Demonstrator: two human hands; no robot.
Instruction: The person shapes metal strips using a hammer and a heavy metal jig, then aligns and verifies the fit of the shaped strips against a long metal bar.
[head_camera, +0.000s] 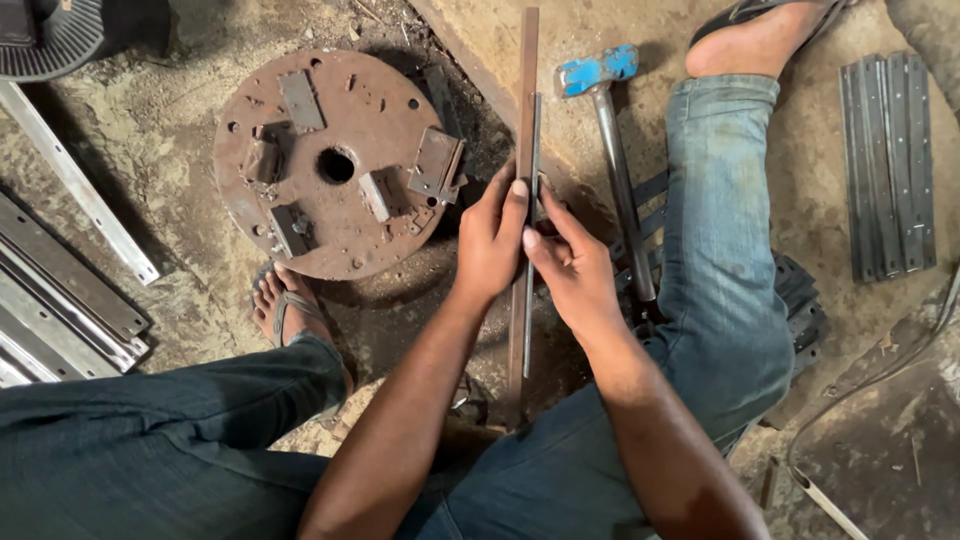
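Steel, thin and stiff: the strip (532, 230) stands on the rusty bar (522, 200), pinched near mid-length by left hand (492, 240) and right hand (570, 262). Light, I judge, but sharp-edged, so grip its flat faces.

My arms are bare from above the elbow down to the fingers: no sleeves, no gloves, no watch or bands at either wrist. My left hand (490, 240) and right hand (570, 265) carry no rings that I can see, and the nails are short, 2 of them catching the light. I wear blue denim jeans (720, 290), faded pale along the right shin and knee, darker over the left thigh, with the right hem turned in a narrow cuff. On my 2 feet are open sandals: a thin strap crosses my left foot (285, 305), and my right foot (755, 40) sits in a dark-soled one.
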